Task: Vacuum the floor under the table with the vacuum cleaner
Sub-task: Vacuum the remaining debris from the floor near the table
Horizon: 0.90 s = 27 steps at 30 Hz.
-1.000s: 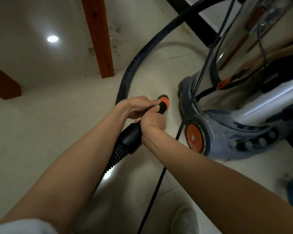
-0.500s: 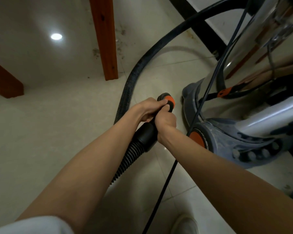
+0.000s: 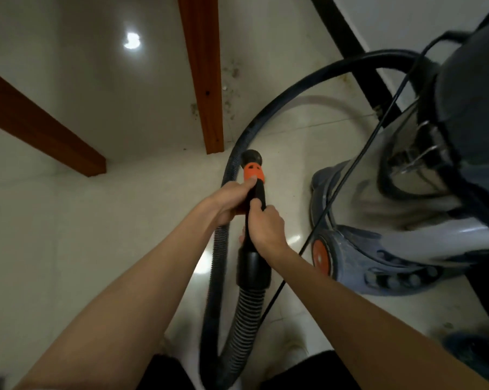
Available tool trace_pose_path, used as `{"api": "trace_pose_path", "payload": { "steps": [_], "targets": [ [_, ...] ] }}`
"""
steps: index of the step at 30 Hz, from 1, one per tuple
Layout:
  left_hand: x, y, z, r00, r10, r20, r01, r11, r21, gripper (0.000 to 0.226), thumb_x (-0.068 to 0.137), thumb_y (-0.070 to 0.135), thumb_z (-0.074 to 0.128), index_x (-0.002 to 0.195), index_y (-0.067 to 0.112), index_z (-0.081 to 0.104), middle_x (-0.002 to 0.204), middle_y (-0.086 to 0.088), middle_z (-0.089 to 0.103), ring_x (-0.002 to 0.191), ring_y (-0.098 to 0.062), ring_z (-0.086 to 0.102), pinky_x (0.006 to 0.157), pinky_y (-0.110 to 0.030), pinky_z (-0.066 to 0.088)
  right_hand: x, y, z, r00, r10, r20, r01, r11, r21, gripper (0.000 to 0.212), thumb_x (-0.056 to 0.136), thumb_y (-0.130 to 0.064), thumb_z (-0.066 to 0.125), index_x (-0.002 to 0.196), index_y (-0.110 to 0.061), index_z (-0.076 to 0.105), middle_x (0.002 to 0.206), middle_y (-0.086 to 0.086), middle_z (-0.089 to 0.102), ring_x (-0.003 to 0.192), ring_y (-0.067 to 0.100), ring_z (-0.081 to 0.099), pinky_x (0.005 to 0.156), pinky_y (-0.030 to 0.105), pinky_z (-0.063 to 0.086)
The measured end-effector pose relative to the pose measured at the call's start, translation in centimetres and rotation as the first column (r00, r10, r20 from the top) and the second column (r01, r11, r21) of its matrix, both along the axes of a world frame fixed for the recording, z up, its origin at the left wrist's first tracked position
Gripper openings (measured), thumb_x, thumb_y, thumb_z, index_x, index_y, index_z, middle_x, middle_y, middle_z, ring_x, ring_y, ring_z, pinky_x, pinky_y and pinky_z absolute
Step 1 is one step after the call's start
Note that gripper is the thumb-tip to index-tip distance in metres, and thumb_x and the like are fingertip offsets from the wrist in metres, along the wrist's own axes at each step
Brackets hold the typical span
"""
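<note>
Both hands hold the black hose nozzle (image 3: 255,192), which has an orange collar and an open round end pointing away from me over the pale tiled floor (image 3: 69,235). My left hand (image 3: 229,202) grips it just below the orange collar, thumb on the collar's edge. My right hand (image 3: 266,225) grips the black tube a little lower. The ribbed black hose (image 3: 244,313) runs down from the nozzle, loops near my feet and arcs back up to the canister vacuum cleaner (image 3: 406,215) at the right. A wooden table leg (image 3: 205,80) stands just beyond the nozzle.
A second wooden leg (image 3: 40,128) slants in at the left. A thin black power cord (image 3: 347,175) crosses in front of the canister. Dirt specks (image 3: 229,88) lie on the tiles right of the middle leg. A black skirting strip (image 3: 356,54) runs along the wall.
The view has risen and tipped downward. The nozzle has swung from pointing right toward the canister to pointing straight ahead at the table leg, both hands still gripping it.
</note>
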<state>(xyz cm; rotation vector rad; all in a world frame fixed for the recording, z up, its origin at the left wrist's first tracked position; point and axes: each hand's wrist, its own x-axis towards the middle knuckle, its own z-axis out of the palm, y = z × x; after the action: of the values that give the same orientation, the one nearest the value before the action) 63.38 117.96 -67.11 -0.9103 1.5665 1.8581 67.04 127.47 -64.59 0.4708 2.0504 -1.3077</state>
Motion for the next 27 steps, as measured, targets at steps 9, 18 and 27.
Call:
{"api": "trace_pose_path", "payload": {
  "steps": [9, 18, 27],
  "targets": [
    [0.8, 3.2, 19.9, 0.997, 0.032, -0.076, -0.028, 0.998, 0.059, 0.035, 0.098, 0.039, 0.042, 0.100, 0.008, 0.058, 0.095, -0.009, 0.061, 0.093, -0.020, 0.058, 0.090, -0.032, 0.046, -0.8, 3.9, 18.2, 0.995, 0.094, -0.022, -0.096, 0.991, -0.096, 0.027, 0.102, -0.036, 0.036, 0.110, -0.012, 0.047, 0.072, 0.005, 0.059, 0.067, 0.022, 0.060, 0.076, 0.042, 0.054],
    [-5.2, 7.4, 42.6, 0.962, -0.005, -0.274, 0.007, 1.000, 0.007, 0.034, 0.100, 0.033, 0.038, 0.094, 0.007, 0.058, 0.087, -0.008, 0.062, 0.082, -0.017, 0.060, 0.082, -0.025, 0.047, -7.1, 9.5, 38.6, 0.957, 0.129, -0.260, -0.166, 0.978, -0.125, 0.023, 0.099, -0.038, 0.044, 0.098, -0.018, 0.054, 0.074, 0.001, 0.061, 0.066, 0.014, 0.063, 0.064, 0.027, 0.052],
    [-14.4, 8.9, 58.5, 0.887, -0.044, -0.460, 0.056, 0.998, 0.013, 0.040, 0.103, 0.027, 0.031, 0.121, -0.003, 0.050, 0.108, -0.013, 0.060, 0.097, -0.020, 0.058, 0.072, -0.017, 0.050, -17.1, 11.5, 52.2, 0.744, 0.271, -0.611, -0.223, 0.962, 0.155, 0.039, 0.100, -0.038, 0.042, 0.127, -0.011, 0.046, 0.093, -0.002, 0.054, 0.085, 0.018, 0.055, 0.065, 0.029, 0.037]
  ]
}}
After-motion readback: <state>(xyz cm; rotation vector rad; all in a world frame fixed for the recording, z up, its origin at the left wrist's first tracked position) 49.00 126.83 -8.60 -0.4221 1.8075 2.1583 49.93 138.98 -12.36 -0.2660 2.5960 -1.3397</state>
